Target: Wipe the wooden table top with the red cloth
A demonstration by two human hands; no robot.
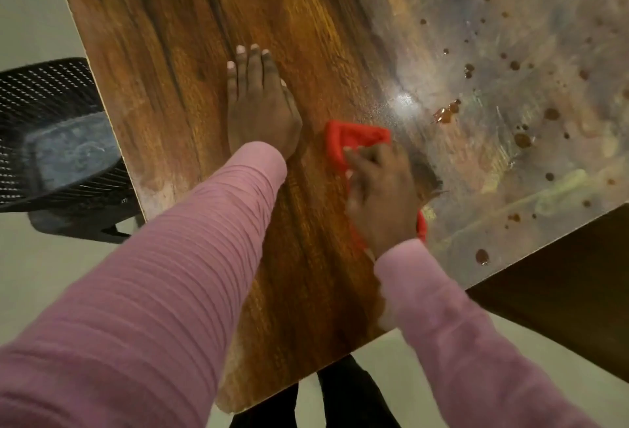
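Cloth (354,138) lies on the table (190,36) under the right hand (381,196), whose fingers curl over it and bunch it. The hand is blurred, so exact finger placement is unclear. Left hand (258,104) rests flat just left of the cloth, fingers straight, holding nothing; it reads as a brace.

Wood left of the cloth looks glossy and clean. Right of and beyond the cloth there is a hazy film (476,36) with brown drops (446,114), the biggest blob near the cloth's far corner.

Judgement: wiping is under way, with roughly half the visible top left to do. Work from the clean boundary into the film using overlapping strokes and firm, even pressure. Scoop up the drops rather than spreading them, and turn to a fresh face once the cloth is loaded. Risk: dragging residue back onto clean wood.
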